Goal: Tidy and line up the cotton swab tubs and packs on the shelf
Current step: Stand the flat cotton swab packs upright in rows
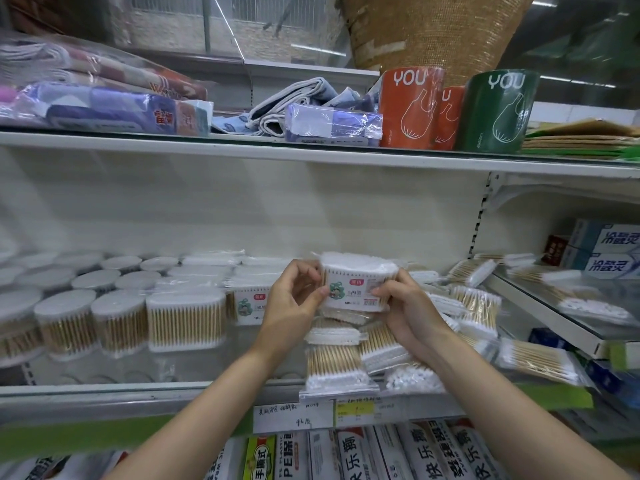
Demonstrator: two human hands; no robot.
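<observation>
A labelled cotton swab pack [356, 282] is held upright above the shelf [138, 389], the left hand [294, 299] and right hand [405, 306] each pinching one side in a grasping grip. Loose packs [334, 362] lie heaped below; round tubs [65, 323] stand in rows at left.

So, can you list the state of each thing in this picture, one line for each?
Labelled swab pack: held up in both hands, above the pile.
Left hand: grips the pack's left end.
Right hand: grips the pack's right end.
Round tubs: upright, in rows.
Loose packs: heaped, lying flat, untidy.
Orange roll: upright on top shelf.
Green roll: upright beside it.
</observation>
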